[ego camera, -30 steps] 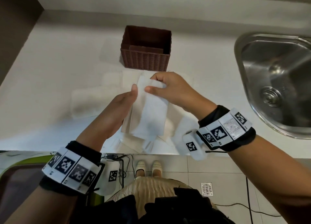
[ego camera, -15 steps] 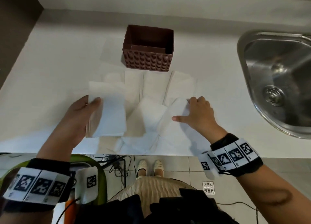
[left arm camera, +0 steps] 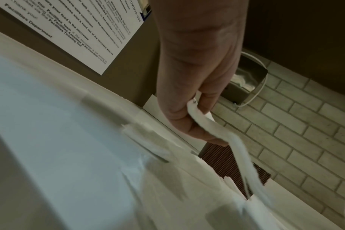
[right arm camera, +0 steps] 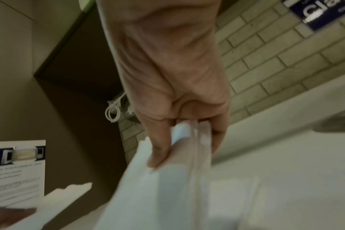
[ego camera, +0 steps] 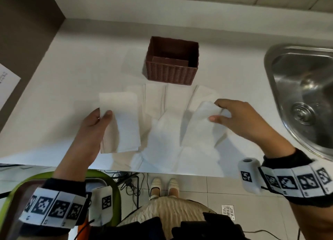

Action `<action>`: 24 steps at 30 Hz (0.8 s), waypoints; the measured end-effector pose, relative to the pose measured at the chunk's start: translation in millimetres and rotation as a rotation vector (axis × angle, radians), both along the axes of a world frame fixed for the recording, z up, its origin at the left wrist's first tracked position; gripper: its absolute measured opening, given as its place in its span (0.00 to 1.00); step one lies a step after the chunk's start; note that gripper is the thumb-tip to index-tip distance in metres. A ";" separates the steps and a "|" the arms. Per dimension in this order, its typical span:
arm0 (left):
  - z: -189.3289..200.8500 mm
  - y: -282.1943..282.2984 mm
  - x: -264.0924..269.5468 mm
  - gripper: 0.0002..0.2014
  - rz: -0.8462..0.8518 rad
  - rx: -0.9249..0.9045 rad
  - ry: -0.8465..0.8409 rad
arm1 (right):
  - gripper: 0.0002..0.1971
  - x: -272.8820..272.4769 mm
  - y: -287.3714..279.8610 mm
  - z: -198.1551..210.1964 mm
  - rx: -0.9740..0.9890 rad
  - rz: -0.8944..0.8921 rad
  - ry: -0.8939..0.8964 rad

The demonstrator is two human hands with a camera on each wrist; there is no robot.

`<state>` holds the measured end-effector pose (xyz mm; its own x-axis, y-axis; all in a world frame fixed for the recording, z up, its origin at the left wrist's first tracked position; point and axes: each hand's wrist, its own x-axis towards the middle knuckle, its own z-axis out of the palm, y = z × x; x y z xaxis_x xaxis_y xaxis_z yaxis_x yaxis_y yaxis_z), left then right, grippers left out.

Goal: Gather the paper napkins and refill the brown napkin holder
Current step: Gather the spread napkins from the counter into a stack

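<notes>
Head view: a white desk (ego camera: 54, 99) runs below a pale brick-tiled wall, with a steel sink (ego camera: 304, 95) set in at the right and a tiled floor below the near edge. The brown napkin holder (ego camera: 172, 67) stands upright at centre rear, open end up, nothing showing above its rim. Loose paper napkins (ego camera: 162, 104) lie fanned just before it, long axes running mostly front to back. The left hand (ego camera: 93, 126) pinches a small stack of napkins (ego camera: 124, 121) by its left edge, thumb on top, long axis pointing away from the person. The right hand (ego camera: 239, 119) pinches a single napkin (ego camera: 201, 124), tilted slightly rightward.

Left wrist view: thumb and fingers (left arm camera: 205, 101) clamp the stack (left arm camera: 223, 132) edge-on; a printed notice (left arm camera: 85, 29) hangs on the brown panel.

Right wrist view: blurred; the grip (right arm camera: 185, 140) is closed on white napkin folds (right arm camera: 159, 186).
</notes>
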<state>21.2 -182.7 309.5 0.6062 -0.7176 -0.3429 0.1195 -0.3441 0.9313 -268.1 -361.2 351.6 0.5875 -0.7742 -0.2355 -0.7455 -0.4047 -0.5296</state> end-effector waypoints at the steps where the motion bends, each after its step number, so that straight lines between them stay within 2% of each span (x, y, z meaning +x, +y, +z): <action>1: 1.2 0.1 0.0 0.11 -0.006 -0.004 0.001 | 0.07 1.2 0.9 12.0 0.035 0.045 -0.028; 3: 4.3 -2.0 -3.1 0.11 -0.037 -0.006 0.001 | 0.03 5.1 3.4 35.3 0.144 0.127 -0.103; 5: 6.4 -6.7 -10.5 0.11 -0.098 0.011 -0.012 | 0.05 16.2 9.6 50.7 0.298 0.193 -0.227; 7: 7.6 -12.1 -22.4 0.11 -0.187 0.042 -0.016 | 0.02 35.1 17.3 50.5 0.419 0.199 -0.363; 8: 8.4 -14.1 -28.3 0.10 -0.232 0.063 -0.013 | 0.04 46.6 21.4 44.2 0.424 0.180 -0.388; 12: 9.8 -19.3 -44.1 0.11 -0.423 0.153 -0.012 | 0.06 87.6 38.6 1.2 0.310 0.084 -0.332; 18: 12.4 -14.6 -36.2 0.17 -0.303 0.179 0.091 | 0.08 101.5 46.7 -19.4 0.219 -0.001 -0.318; 21: 15.4 -14.5 -36.8 0.20 -0.320 0.167 0.158 | 0.11 103.7 49.9 -21.4 0.181 0.002 -0.308; 24: 19.5 -16.5 -41.0 0.15 -0.377 0.145 0.067 | 0.07 105.8 51.4 -20.7 0.165 0.009 -0.316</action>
<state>-19.8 -199.2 329.0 0.2830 -0.8264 -0.4868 0.0182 -0.5028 0.8642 -162.3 -309.7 330.9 0.6577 -0.7355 -0.1625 -0.5316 -0.3004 -0.7919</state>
